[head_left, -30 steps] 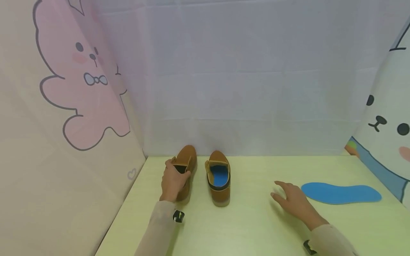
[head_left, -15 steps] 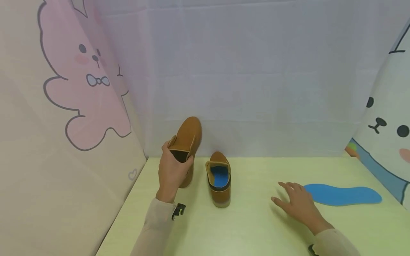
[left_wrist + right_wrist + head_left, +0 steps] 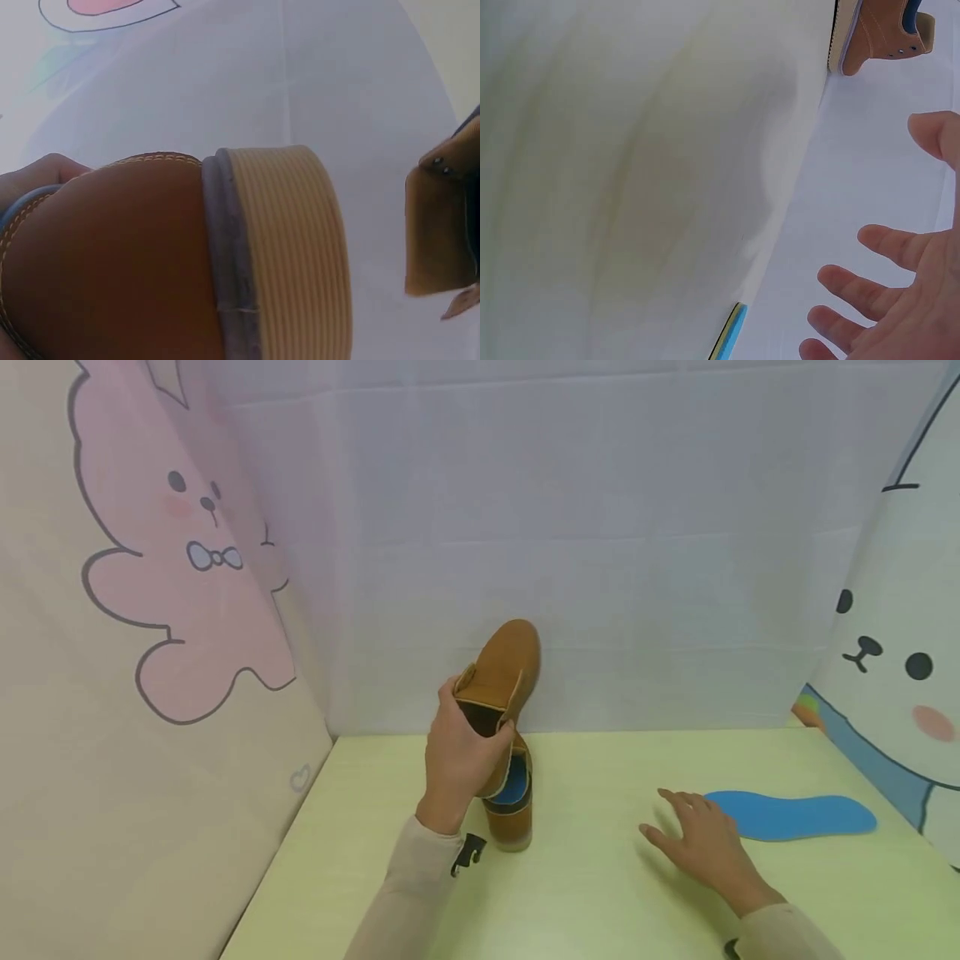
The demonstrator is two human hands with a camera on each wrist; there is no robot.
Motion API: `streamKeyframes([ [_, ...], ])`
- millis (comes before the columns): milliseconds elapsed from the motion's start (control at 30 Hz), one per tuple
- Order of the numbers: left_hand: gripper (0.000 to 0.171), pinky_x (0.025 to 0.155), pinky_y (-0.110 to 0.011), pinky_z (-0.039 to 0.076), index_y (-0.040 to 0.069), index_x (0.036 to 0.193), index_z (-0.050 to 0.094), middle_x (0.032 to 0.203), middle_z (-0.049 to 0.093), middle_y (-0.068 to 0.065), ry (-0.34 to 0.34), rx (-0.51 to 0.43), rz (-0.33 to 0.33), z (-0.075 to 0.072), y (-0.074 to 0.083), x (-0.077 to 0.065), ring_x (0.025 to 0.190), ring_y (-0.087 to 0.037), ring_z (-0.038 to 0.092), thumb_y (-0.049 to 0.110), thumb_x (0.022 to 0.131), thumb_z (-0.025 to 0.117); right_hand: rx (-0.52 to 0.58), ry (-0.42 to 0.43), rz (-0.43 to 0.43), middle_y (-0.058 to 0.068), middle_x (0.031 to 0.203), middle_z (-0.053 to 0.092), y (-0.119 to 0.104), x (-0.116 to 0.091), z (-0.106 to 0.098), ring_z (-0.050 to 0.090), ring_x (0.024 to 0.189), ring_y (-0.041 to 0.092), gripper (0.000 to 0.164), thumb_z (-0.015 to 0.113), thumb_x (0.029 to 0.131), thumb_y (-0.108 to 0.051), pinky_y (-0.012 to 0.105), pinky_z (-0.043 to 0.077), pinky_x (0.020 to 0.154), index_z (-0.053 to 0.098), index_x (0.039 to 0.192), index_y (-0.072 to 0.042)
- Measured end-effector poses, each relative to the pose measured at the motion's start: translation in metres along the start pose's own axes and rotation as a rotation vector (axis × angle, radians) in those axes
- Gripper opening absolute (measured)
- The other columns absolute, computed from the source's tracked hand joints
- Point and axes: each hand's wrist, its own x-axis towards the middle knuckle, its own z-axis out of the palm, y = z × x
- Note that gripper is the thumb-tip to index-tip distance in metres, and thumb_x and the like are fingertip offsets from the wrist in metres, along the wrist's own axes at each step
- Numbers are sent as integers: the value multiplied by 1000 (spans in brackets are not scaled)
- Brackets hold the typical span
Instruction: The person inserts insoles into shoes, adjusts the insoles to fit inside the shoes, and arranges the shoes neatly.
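Note:
My left hand [image 3: 461, 756] grips a brown shoe [image 3: 510, 656] by the sides of its opening, holding it up off the table with the toe tipped upward and its inside dark. Behind and below it stands the matching shoe [image 3: 510, 828], partly covered in the head view, with a blue insole [image 3: 514, 781] inside. The left wrist view shows the held shoe's heel [image 3: 112, 255] and its ribbed pale sole [image 3: 292, 255] up close. On the right, my right hand [image 3: 701, 843] holds nothing, fingers spread. Just beyond it lies a loose blue insole [image 3: 798, 817].
A pale yellow table [image 3: 600, 893] lies under everything. White cloth [image 3: 600, 568] hangs along its back edge. Printed cloth with a pink rabbit [image 3: 217, 610] borders the left, and one with a white animal [image 3: 900, 635] the right.
My left hand has lifted the left-hand shoe from the table and carried it right, in front of the standing shoe. The right hand has moved slightly toward the loose insole.

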Motion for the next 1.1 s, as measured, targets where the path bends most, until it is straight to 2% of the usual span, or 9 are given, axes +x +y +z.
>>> streamKeyframes([
  [167, 86, 65, -36, 48, 14, 140, 30, 108, 56, 1, -53, 7, 10, 28, 6, -8, 84, -16, 57, 41, 70, 72, 13, 5, 15, 24, 126, 48, 2, -1, -4, 40, 111, 51, 76, 52, 85, -64, 70, 32, 78, 45, 135, -7],
  [300, 84, 64, -36, 46, 14, 138, 32, 106, 57, 2, -67, 34, 20, 47, 7, -14, 81, -15, 57, 42, 69, 71, 10, 11, 13, 24, 126, 49, 2, -2, -3, 40, 111, 51, 75, 53, 85, -63, 71, 31, 79, 46, 134, -7],
  [500, 86, 67, -41, 45, 15, 140, 30, 111, 55, 0, -108, 85, -28, 74, 10, -22, 87, -18, 56, 45, 69, 70, -8, 21, 11, 24, 126, 50, 3, -4, -2, 41, 111, 51, 74, 52, 86, -63, 71, 31, 80, 46, 134, -7],
  [667, 87, 62, -41, 47, 16, 141, 28, 118, 55, -2, -156, 129, -61, 97, 14, -32, 82, -22, 59, 46, 71, 69, -20, 23, 37, 23, 126, 50, 2, -5, -2, 39, 113, 50, 71, 53, 86, -60, 71, 30, 81, 47, 134, -8],
  [867, 86, 62, -40, 47, 14, 141, 29, 118, 56, -2, -207, 146, -65, 119, 14, -44, 80, -20, 60, 46, 72, 70, -11, 35, 50, 23, 126, 49, 2, -6, 0, 38, 114, 50, 70, 54, 86, -60, 71, 27, 82, 47, 134, -9],
  [1100, 86, 64, -39, 48, 13, 140, 30, 118, 55, -4, -229, 164, -79, 142, 8, -51, 83, -22, 61, 47, 72, 71, -22, 45, 47, 22, 125, 51, 0, -8, 0, 40, 113, 48, 68, 56, 85, -58, 69, 30, 81, 49, 132, -9],
])
